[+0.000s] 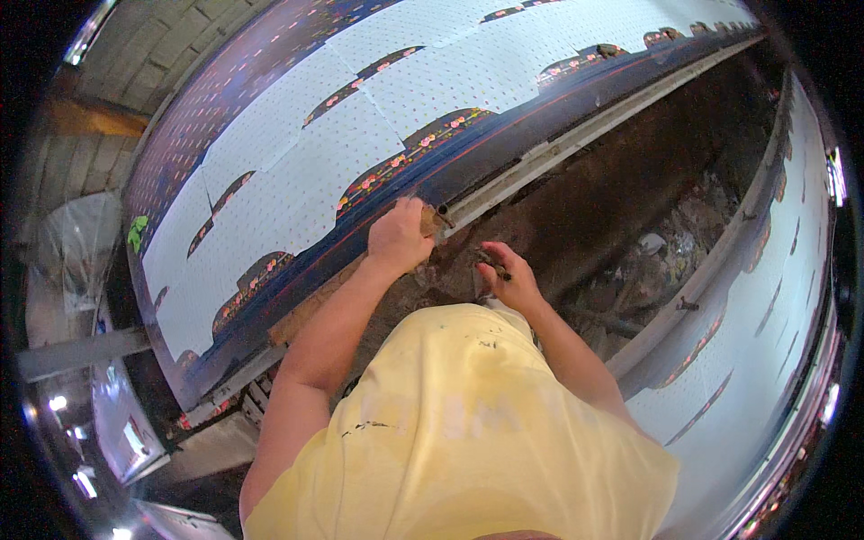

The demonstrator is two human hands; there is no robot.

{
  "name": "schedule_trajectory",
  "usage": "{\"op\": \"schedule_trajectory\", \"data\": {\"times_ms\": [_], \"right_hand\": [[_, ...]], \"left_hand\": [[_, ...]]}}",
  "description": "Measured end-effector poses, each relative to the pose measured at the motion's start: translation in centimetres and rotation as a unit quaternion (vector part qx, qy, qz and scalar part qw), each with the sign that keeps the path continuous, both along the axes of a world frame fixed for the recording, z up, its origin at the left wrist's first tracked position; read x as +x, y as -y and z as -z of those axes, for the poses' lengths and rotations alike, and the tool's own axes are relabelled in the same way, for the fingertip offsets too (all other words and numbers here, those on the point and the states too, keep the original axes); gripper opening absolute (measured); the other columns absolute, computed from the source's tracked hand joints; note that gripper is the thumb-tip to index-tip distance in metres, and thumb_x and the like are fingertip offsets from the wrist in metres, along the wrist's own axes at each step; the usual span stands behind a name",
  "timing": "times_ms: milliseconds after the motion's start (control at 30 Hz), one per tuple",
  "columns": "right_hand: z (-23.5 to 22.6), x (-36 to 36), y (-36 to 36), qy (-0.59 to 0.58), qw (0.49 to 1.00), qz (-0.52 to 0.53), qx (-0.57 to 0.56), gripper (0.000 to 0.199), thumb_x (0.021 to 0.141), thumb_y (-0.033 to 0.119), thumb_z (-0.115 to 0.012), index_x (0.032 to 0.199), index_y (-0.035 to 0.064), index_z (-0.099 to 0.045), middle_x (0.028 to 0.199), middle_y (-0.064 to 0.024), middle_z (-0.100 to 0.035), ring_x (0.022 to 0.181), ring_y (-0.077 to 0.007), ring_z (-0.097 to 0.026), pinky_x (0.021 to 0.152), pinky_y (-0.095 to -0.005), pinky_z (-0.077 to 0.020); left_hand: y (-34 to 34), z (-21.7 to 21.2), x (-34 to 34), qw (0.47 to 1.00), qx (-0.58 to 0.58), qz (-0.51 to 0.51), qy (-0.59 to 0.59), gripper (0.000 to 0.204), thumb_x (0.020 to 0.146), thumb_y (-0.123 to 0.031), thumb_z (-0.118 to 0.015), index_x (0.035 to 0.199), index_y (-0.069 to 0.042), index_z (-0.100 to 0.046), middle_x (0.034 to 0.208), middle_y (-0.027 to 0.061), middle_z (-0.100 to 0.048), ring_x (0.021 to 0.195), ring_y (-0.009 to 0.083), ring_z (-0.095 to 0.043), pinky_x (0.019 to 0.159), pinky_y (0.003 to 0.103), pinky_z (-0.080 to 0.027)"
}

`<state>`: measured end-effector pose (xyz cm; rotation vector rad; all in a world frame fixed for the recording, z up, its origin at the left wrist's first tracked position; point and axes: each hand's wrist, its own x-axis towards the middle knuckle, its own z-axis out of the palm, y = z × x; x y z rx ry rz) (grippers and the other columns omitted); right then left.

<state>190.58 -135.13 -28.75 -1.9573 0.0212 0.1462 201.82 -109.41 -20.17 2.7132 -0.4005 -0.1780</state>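
Observation:
My left hand (400, 236) is at the near edge of the long printing table, its fingers closed round a brown block-like piece (433, 221). A dark round end (442, 209) shows beside that piece; whether the two are joined, I cannot tell. Lower and to the right, in front of my body, my right hand (513, 277) has its fingers curled round a small dark piece (492, 264), too small to name. Pale cloth panels with small dots and dark floral-bordered shapes (297, 180) cover the table just beyond my left hand.
A metal rail (558, 148) runs along the table edge. Litter (666, 243) lies in the dark gap between this table and a second cloth-covered table (765, 333) on my right. At the far left are a block wall (148, 58) and translucent plastic sheeting (76, 261).

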Motion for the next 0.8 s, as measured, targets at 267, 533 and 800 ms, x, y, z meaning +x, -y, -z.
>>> {"op": "schedule_trajectory", "data": {"times_ms": [267,533,800], "right_hand": [[-11.8,4.4,2.5,0.253,0.967,-0.027,0.029,0.020,0.107,0.018,-0.078,0.120,0.0027,-0.082,0.099,-0.0123,-0.072,0.088,-0.0275,-0.067,0.083,-0.0376,-0.0550],[-12.2,9.0,1.2,0.535,0.821,-0.198,-0.006,0.027,0.084,0.028,-0.092,0.100,0.0150,-0.074,0.102,-0.0118,-0.071,0.090,-0.0384,-0.072,0.079,-0.0529,-0.0570],[-11.2,9.7,-0.8,0.275,0.925,-0.263,0.005,0.024,0.084,0.012,-0.087,0.095,0.0093,-0.066,0.089,-0.0147,-0.067,0.080,-0.0437,-0.067,0.070,-0.0515,-0.0527]], "left_hand": [[-1.1,-1.0,-1.1,0.999,-0.002,-0.030,-0.036,0.045,0.082,-0.040,-0.095,0.108,-0.009,-0.077,0.103,0.0159,-0.079,0.102,0.0398,-0.078,0.086,0.054,-0.063],[-1.4,-1.2,-1.0,0.999,-0.019,-0.035,-0.023,0.038,0.082,-0.038,-0.093,0.104,-0.010,-0.080,0.104,0.0168,-0.080,0.100,0.0407,-0.078,0.086,0.054,-0.062],[-1.8,-0.6,-1.6,0.995,-0.003,-0.074,-0.065,0.055,0.076,-0.046,-0.096,0.112,-0.007,-0.079,0.109,0.0177,-0.080,0.107,0.0414,-0.077,0.091,0.053,-0.061]]}}
